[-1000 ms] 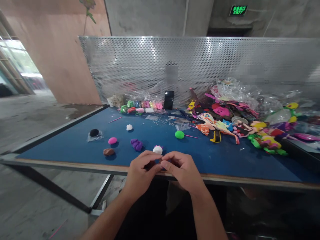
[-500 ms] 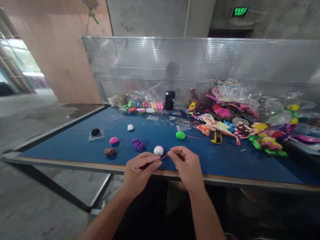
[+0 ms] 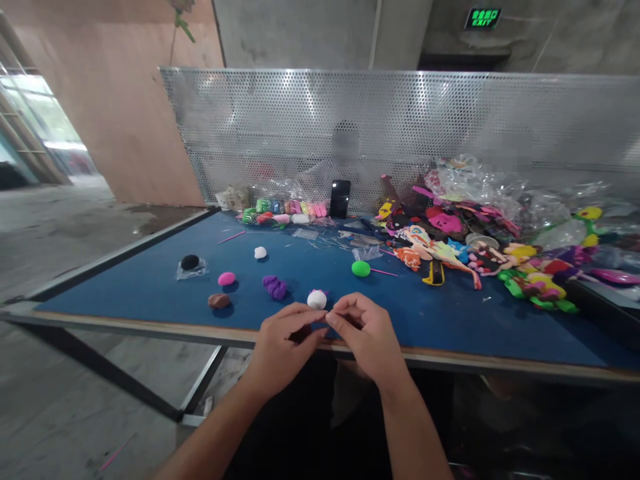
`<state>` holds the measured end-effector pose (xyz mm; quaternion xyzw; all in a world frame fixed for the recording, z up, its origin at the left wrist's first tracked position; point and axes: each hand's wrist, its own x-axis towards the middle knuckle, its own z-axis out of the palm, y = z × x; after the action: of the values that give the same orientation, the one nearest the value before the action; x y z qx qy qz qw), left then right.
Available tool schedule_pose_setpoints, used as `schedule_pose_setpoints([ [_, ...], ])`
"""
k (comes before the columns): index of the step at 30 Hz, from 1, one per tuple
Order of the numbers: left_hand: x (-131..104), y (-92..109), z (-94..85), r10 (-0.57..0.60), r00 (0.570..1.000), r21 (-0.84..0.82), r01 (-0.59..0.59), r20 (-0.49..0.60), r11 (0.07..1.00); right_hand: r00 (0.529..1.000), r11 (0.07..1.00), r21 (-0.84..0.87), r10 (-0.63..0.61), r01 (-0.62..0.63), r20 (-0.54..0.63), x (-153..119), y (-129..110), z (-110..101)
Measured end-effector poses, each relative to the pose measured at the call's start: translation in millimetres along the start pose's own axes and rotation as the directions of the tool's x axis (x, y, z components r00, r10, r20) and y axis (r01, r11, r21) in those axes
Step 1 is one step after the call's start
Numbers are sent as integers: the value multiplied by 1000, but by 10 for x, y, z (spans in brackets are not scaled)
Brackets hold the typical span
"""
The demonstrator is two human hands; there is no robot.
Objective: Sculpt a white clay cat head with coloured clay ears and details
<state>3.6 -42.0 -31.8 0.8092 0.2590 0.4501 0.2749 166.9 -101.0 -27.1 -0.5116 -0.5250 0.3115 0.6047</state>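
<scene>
Fingers of left hand (image 3: 283,339) parted between thumb and forefinger, close beside those of right hand (image 3: 369,335), nearly pinched; cannot tell whether gripping anything small. Just beyond, on blue surface (image 3: 450,327), round white clay ball (image 3: 317,299) with pink bits, lumpy purple clay (image 3: 275,287) to its left.

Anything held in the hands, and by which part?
Can't tell: the left hand and right hand are close at the fingertips, and nothing shows clearly between them.
</scene>
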Motion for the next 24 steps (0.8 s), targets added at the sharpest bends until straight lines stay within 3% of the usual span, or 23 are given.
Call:
schedule_pose_setpoints([
  [7, 20, 18, -51, -72, 996, -87, 76, 48, 993, 998, 1000, -20, 23, -22, 56, -1, -41, -8],
  [15, -19, -53, -29, -194, 978, -256, 169, -78, 952, 986, 1000, -5, 28, -29, -164, 21, 5, 13],
  [21, -6, -45, 31, -167, 984, -204, 153, -53, 967, 999, 991, -128, -34, 39, 42, -15, -36, 67],
  [24, -3, -23, 39, -145, 987, -160, 134, -64, 978, 995, 993, -110, -40, 50, 92, -33, -43, 30],
])
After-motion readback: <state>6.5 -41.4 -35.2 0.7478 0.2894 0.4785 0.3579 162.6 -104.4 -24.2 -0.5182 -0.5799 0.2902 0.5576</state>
